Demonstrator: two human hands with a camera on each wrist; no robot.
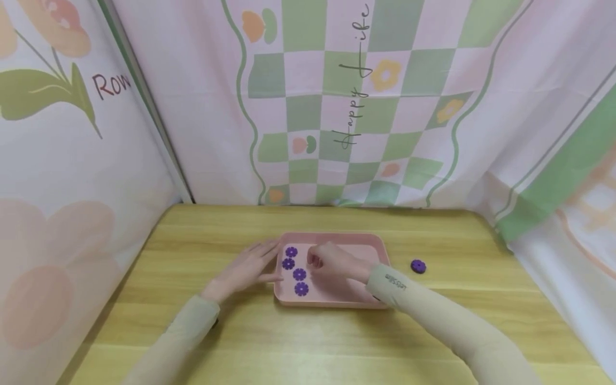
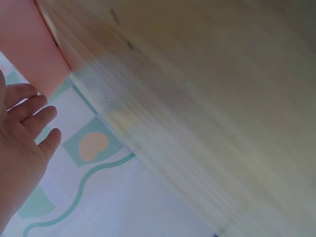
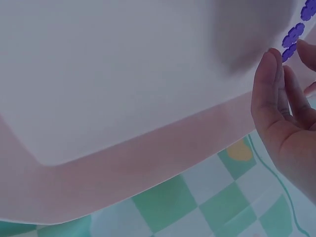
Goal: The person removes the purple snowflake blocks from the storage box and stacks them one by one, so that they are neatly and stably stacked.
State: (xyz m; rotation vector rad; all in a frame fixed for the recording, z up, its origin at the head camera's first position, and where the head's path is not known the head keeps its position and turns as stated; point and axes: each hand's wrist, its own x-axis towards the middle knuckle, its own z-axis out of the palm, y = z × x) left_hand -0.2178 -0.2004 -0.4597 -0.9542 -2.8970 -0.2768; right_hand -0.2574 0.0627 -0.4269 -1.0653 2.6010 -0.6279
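Four-sided and shallow, a pink tray (image 1: 332, 305) holds several purple notched flower-shaped discs (image 1: 299, 274) along its left part. My right hand (image 1: 334, 261) is over the tray, just right of those discs, its fingers loosely curled. Seen from the right wrist, the right hand (image 3: 289, 108) has a gap between its fingertips, with purple discs (image 3: 294, 35) behind; I make out nothing held. At the tray's left side, my left hand (image 1: 243, 270) has its fingers extended and touches the rim. From the left wrist, the left hand (image 2: 24, 128) is by the tray's pink wall (image 2: 34, 47).
On the wooden table (image 1: 231, 342), another purple disc or small stack of discs (image 1: 418, 266) lies right of the tray. A patterned curtain (image 1: 308, 107) hangs behind the table, and more fabric (image 1: 72, 187) borders the left side.
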